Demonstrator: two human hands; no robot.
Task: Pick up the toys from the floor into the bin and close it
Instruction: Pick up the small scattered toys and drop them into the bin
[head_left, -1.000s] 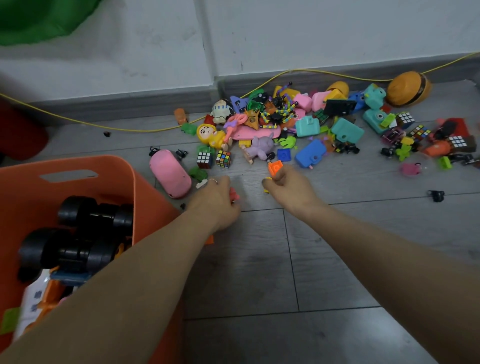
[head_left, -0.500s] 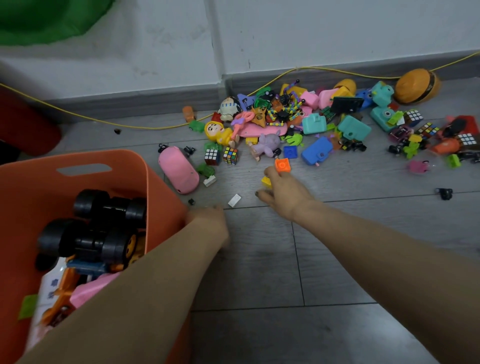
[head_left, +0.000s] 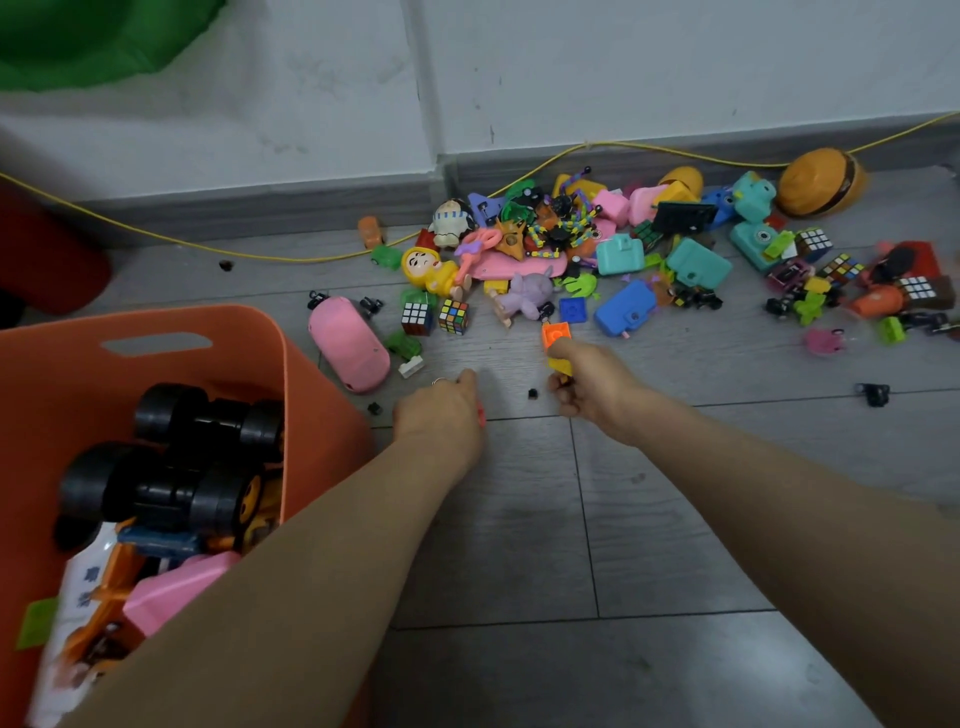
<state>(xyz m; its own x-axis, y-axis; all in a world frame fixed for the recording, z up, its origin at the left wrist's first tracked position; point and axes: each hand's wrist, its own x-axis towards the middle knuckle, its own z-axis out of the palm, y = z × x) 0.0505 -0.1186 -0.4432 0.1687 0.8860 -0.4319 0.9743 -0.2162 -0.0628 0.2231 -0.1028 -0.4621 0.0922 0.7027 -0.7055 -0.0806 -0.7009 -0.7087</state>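
An orange bin (head_left: 260, 322) stands at the left, holding a black-wheeled toy truck (head_left: 171, 467) and a pink piece (head_left: 171, 587). A heap of small toys (head_left: 623, 249) lies along the wall. My left hand (head_left: 441, 415) is low over the floor just right of the bin, fingers curled, with a small red piece (head_left: 481, 415) showing at its edge. My right hand (head_left: 592, 384) pinches an orange brick (head_left: 555, 332) and a yellow brick (head_left: 562, 367) at the near edge of the heap.
A pink oval toy (head_left: 348, 343), two puzzle cubes (head_left: 434, 316) and a small white piece (head_left: 410, 368) lie near the bin. A yellow cord (head_left: 260, 257) runs along the baseboard. Tiny black bits (head_left: 531, 393) dot the floor, and a black clip (head_left: 875, 393) lies at the right.
My left hand drew back toward the bin, then reached forward again over a small white piece on the floor. My right hand keeps the orange brick and has shifted slightly.
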